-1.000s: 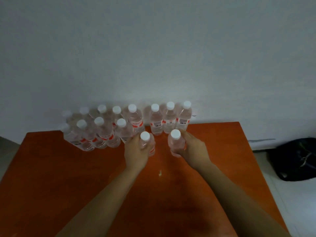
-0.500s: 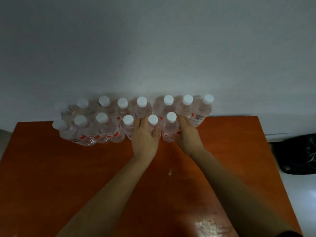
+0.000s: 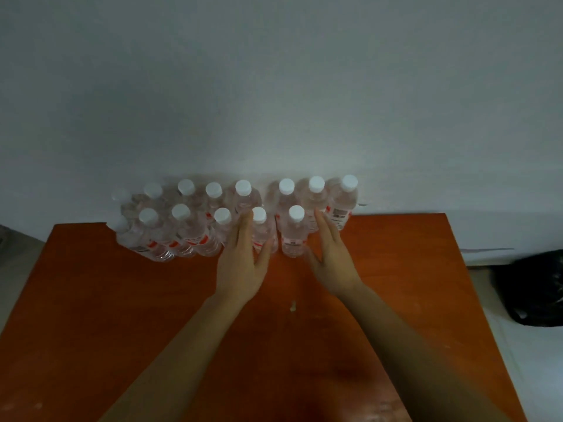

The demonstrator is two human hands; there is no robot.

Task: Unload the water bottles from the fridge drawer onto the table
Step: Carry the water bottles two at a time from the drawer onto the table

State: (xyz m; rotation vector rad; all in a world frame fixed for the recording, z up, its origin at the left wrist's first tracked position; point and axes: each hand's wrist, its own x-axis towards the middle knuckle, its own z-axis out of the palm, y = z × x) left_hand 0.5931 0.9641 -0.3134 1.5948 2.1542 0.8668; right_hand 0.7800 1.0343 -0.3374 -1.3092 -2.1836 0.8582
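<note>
Far-left water bottles [image 3: 195, 236] were blurred in dim light, so no count was readable there, and the front row partly hid the back row. Both forearms were cut off at the frame bottom.

Bottles were clear plastic with white screw caps and red-and-white labels. All stood upright in two rows along the far edge of the bench [image 3: 91, 300], against the grey wall [image 3: 274, 86]. The bench top was smooth orange-brown, with a small pale speck [image 3: 293, 306] mid-surface.

Left hand [image 3: 240, 269] was loose, fingers [image 3: 243, 233] straight along the left flank of the front-row bottle [image 3: 261, 236], thumb by its right base. Contact was not resolvable; no grip. Right hand [image 3: 332, 263] was likewise unclenched, fingers straight just right of the neighbouring bottle [image 3: 294, 239], thumb near its base.

A crumpled black bag [image 3: 533, 287] lay on the floor [image 3: 524, 360] past the bench's right edge, clipped by the frame.
</note>
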